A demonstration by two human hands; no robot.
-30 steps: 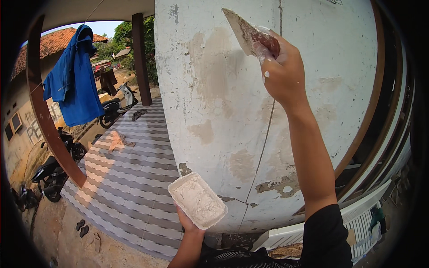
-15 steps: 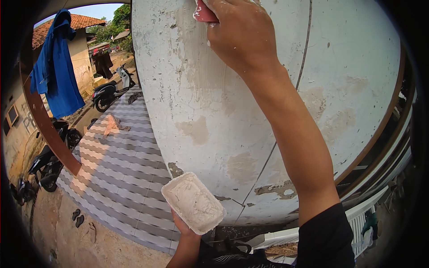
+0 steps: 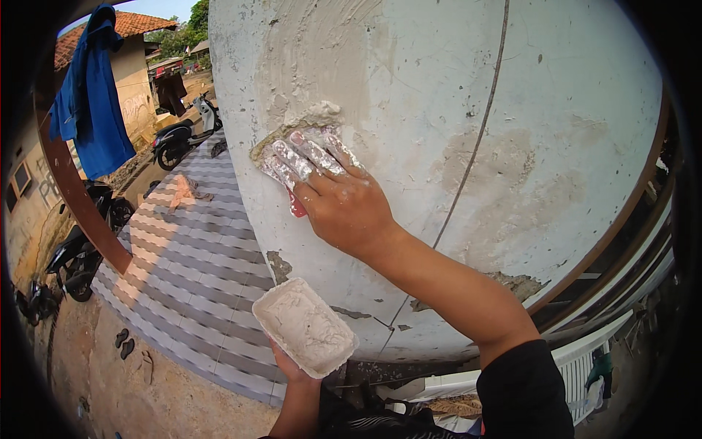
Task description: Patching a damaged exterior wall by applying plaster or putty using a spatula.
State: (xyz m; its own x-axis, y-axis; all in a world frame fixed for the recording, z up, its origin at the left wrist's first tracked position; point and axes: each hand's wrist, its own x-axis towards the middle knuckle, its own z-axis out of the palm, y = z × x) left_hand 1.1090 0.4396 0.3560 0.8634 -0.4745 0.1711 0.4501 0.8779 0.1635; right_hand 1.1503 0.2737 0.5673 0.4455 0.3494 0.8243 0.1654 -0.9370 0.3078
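My right hand (image 3: pixel 344 197) presses a red putty spreader (image 3: pixel 297 206) against the white wall (image 3: pixel 409 241). Its fingers are smeared with white putty and cover most of the spreader. A thick ridge of wet putty (image 3: pixel 318 115) has gathered along the spreader's upper edge, below a freshly coated grey-beige patch (image 3: pixel 314 58). Lower down, my left hand (image 3: pixel 289 364) holds a rectangular tub (image 3: pixel 265 316) from beneath, tilted, with pale putty (image 3: pixel 307 322) inside. Most of the left fingers are hidden under the tub.
A dark crack (image 3: pixel 468 175) runs down the wall, with peeled spots near its base. White slatted furniture (image 3: pixel 585 366) stands at lower right. To the left are a tiled porch floor (image 3: pixel 205 271), a reddish post (image 3: pixel 80 197), a hanging blue garment (image 3: pixel 99 110) and parked motorbikes (image 3: pixel 175 143).
My right hand has moved down the wall with the spreader, and a thick putty ridge now shows above its fingers. The tub has shifted slightly left.
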